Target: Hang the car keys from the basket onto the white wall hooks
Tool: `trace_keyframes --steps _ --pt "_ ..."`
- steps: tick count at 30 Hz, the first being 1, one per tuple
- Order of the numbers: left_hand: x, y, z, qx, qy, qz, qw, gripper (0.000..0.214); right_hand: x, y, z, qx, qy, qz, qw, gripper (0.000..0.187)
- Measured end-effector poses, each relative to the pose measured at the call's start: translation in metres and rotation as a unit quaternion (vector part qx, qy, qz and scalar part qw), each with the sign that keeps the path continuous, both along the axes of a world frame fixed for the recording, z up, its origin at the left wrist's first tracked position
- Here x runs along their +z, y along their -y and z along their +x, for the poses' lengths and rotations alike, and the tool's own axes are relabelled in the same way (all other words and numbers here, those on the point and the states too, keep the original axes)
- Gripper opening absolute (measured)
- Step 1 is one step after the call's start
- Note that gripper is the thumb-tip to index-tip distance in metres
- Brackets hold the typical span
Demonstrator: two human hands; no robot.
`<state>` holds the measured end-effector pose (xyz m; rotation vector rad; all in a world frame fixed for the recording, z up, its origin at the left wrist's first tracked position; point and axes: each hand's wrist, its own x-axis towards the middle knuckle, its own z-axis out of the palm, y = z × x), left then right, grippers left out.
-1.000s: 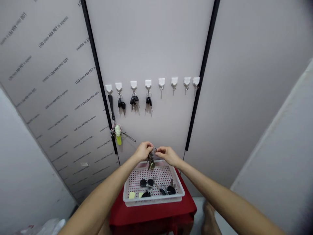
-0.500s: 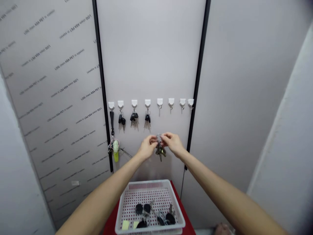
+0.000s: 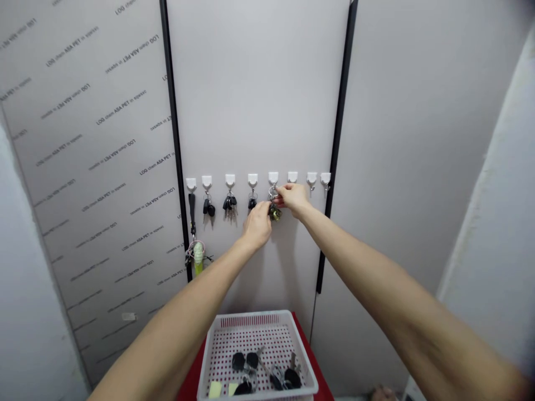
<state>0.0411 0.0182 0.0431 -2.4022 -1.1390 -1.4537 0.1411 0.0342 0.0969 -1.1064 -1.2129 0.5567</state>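
Note:
Both my hands are raised to a row of white wall hooks (image 3: 273, 177). My right hand (image 3: 293, 198) pinches the metal ring of a bunch of keys (image 3: 275, 211) right under the fifth hook from the left. My left hand (image 3: 257, 223) is closed around the lower part of the same bunch. The ring touches or nearly touches the hook; I cannot tell whether it hangs on it.
Key bunches hang on the four hooks to the left (image 3: 229, 203), the first with a long strap and a yellow-green fob (image 3: 197, 255). Three hooks to the right (image 3: 311, 178) are bare. Below, a white perforated basket (image 3: 256, 321) with more keys sits on a red surface (image 3: 190, 384).
Both hands lifted the bunch of keys from above the basket up the wall to the fifth hook. My view tilted upward, so the basket now sits lower.

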Motion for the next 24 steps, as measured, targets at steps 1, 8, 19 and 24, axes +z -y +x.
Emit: trace_keyframes --steps 1,8,19,24 --pt "-0.004 0.000 -0.002 0.001 -0.006 -0.006 1.000 0.037 -0.003 -0.002 0.000 0.000 0.006 -0.006 1.000 0.007" --pt "-0.074 0.010 -0.021 0.001 -0.015 -0.118 0.993 0.036 -0.054 0.003 0.009 -0.105 0.146 0.062 0.982 0.026" --pt "-0.210 0.068 -0.032 -0.144 -0.300 -0.351 0.875 0.024 -0.238 0.094 0.016 0.266 0.613 -0.157 0.727 0.022" --pt "-0.216 0.064 -0.038 -0.141 -0.313 -0.343 0.875 0.023 -0.242 0.098 0.013 0.308 0.632 -0.189 0.685 0.028"
